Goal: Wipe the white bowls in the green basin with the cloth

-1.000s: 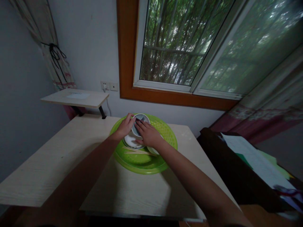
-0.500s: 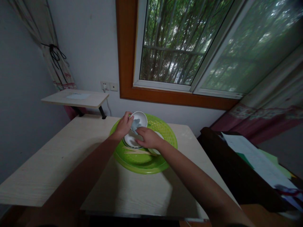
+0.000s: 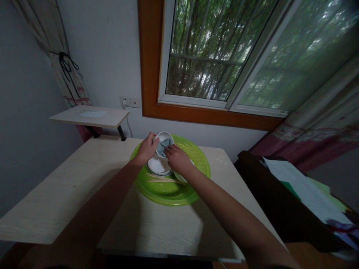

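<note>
My left hand (image 3: 148,147) grips the left rim of a white bowl (image 3: 164,135), which is tilted toward me. A grey-blue cloth (image 3: 162,148) lies inside that bowl. My right hand (image 3: 177,158) is closed on the cloth at the bowl's near right side, with its fingertips partly hidden. Below it, more white bowls (image 3: 158,166) are stacked in a round green basin (image 3: 175,201). Several pale chopsticks (image 3: 164,179) lie in front of the stack. Another light dish (image 3: 181,177) is mostly covered by my right hand and forearm.
The basin stands on a pale wooden table (image 3: 120,220). A small raised shelf (image 3: 106,116) with a paper on it is at the back left. A window (image 3: 207,74) is behind, and a dark piece of furniture with papers (image 3: 303,183) is on the right.
My right hand has moved slightly right and up along the bowl with the cloth, which now spreads across more of the bowl's inside. My left hand keeps its hold.
</note>
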Demonstrator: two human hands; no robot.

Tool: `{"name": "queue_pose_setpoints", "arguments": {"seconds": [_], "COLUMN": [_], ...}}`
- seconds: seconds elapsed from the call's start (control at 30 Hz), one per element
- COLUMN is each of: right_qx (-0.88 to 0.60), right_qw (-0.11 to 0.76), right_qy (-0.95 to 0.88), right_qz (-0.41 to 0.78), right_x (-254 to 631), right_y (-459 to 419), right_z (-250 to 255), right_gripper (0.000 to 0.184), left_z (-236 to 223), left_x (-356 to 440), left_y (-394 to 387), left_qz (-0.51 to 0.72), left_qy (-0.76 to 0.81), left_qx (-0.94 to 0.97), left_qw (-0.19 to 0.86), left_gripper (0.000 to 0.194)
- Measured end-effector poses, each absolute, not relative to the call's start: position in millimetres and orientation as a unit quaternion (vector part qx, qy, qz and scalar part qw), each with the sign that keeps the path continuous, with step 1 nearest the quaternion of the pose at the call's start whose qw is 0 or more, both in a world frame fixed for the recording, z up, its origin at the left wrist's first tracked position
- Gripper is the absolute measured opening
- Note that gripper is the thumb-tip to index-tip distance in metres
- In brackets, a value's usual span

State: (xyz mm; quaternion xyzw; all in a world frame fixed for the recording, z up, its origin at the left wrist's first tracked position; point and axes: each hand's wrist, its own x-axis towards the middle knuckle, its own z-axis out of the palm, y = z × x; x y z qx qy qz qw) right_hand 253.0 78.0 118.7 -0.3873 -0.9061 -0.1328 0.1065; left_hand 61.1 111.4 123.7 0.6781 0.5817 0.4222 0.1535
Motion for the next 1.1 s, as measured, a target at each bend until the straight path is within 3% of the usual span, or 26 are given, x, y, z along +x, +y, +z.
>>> {"name": "queue_pose_setpoints", "arguments": {"seconds": [0.2, 0.47, 0.7, 1.1], "right_qx": [-0.409, -0.35, -0.314, -0.344], "right_qw": [0.118, 0.086, 0.159, 0.203], "right_qy": [-0.888, -0.927, -0.935, -0.912], "right_qz": [-0.174, -0.105, -0.047, -0.088], "right_x": [249.6, 248.3, 252.6, 246.2], "right_y": [76.2, 76.4, 83.5, 85.0], "right_z": [117.1, 123.5, 116.6, 116.7], "right_gripper": [0.045, 0.025, 0.035, 0.019], "left_z": [124.7, 124.0, 123.5, 114.2], "left_x": [62.8, 62.3, 63.7, 69.0], "left_y": [109.2, 107.4, 107.1, 110.8], "left_qz": [0.421, 0.425, 0.449, 0.49], "left_qy": [0.574, 0.581, 0.579, 0.503], "left_qx": [0.689, 0.679, 0.653, 0.645], "left_qw": [0.137, 0.142, 0.193, 0.302], "left_gripper": [0.023, 0.026, 0.03, 0.037]}}
